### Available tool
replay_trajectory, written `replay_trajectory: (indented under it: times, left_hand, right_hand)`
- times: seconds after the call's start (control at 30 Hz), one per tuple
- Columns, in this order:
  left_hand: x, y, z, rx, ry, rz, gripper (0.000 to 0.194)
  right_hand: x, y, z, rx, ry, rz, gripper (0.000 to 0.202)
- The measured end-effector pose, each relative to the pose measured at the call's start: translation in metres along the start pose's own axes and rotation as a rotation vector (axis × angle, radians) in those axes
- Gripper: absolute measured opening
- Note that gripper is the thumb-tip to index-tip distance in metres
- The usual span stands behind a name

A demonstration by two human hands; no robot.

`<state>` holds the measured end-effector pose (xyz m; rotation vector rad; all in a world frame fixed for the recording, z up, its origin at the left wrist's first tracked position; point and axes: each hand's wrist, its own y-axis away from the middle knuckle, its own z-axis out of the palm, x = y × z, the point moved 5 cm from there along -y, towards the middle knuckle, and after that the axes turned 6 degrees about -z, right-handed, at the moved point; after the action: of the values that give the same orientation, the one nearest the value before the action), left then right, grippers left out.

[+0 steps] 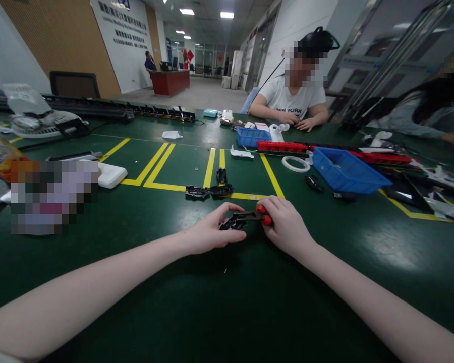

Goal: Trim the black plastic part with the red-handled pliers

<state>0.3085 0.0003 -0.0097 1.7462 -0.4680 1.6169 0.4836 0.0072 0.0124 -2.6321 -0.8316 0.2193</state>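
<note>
My left hand (210, 229) grips a small black plastic part (232, 222) between thumb and fingers, just above the green table (166, 302). My right hand (287, 224) is wrapped round the red handles of a pair of pliers (265, 215). The dark jaws of the pliers reach left to the black part and appear to touch it; whether they are closed on it I cannot tell. Just beyond my hands, several similar black plastic pieces (196, 192) lie close together on the yellow tape line.
Blue bins (350, 171) stand at the right and back, near a white ring (295, 164) and red strips (283, 146). A white box-shaped object (111, 175) lies at the left, with a white fan-like device (41, 118) behind. A person (295, 96) sits across the table, another at far right.
</note>
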Motion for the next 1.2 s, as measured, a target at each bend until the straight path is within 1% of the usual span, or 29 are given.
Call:
replay_trajectory:
  times: [0.1, 0.2, 0.27, 0.4, 0.47, 0.53, 0.63, 0.7, 0.77, 0.83, 0.9, 0.97, 1.1, 1.2]
  left_hand:
    - [0.002, 0.000, -0.001, 0.034, 0.021, 0.011, 0.054]
    - [0.005, 0.002, -0.001, 0.004, 0.054, 0.008, 0.054]
    - [0.008, 0.004, -0.002, 0.002, -0.018, 0.024, 0.056]
    - [0.005, 0.005, -0.006, 0.054, -0.221, 0.056, 0.062]
    - [0.002, 0.003, -0.008, 0.076, -0.275, 0.052, 0.058]
    - [0.002, 0.002, -0.009, 0.104, -0.334, 0.072, 0.049]
    - [0.007, 0.002, -0.010, 0.128, -0.449, 0.141, 0.037]
    - [0.012, 0.004, -0.010, 0.156, -0.575, 0.215, 0.038]
    - [0.016, 0.006, -0.010, 0.195, -0.736, 0.283, 0.038]
    - [0.017, 0.008, -0.009, 0.227, -0.877, 0.313, 0.035]
    - [0.016, 0.009, -0.009, 0.246, -0.954, 0.313, 0.032]
    - [0.017, 0.009, -0.008, 0.257, -0.991, 0.313, 0.030]
    - [0.020, 0.010, -0.008, 0.283, -1.048, 0.277, 0.017]
    - [0.022, 0.010, -0.008, 0.270, -1.093, 0.246, 0.009]
  right_hand:
    - [0.002, -0.002, 0.000, 0.015, 0.029, -0.015, 0.025]
    - [0.005, -0.003, 0.001, 0.032, 0.035, -0.010, 0.017]
    - [0.005, -0.001, -0.001, 0.054, 0.035, -0.013, 0.015]
    - [0.003, 0.005, -0.005, 0.099, 0.048, -0.021, 0.018]
    - [0.002, 0.006, -0.007, 0.104, 0.058, -0.024, 0.018]
    - [0.002, 0.007, -0.007, 0.106, 0.054, -0.025, 0.016]
    - [0.003, 0.007, -0.006, 0.108, 0.028, -0.014, 0.014]
    - [0.004, 0.007, -0.005, 0.104, 0.021, -0.008, 0.015]
    - [0.004, 0.007, -0.004, 0.093, 0.024, -0.010, 0.021]
    - [0.004, 0.007, -0.002, 0.089, 0.020, -0.012, 0.030]
    - [0.005, 0.007, -0.001, 0.102, 0.002, -0.012, 0.038]
    - [0.005, 0.007, -0.002, 0.122, -0.017, -0.010, 0.039]
    - [0.004, 0.006, -0.004, 0.099, 0.014, -0.018, 0.022]
    - [0.001, 0.007, -0.005, 0.078, 0.034, -0.056, 0.018]
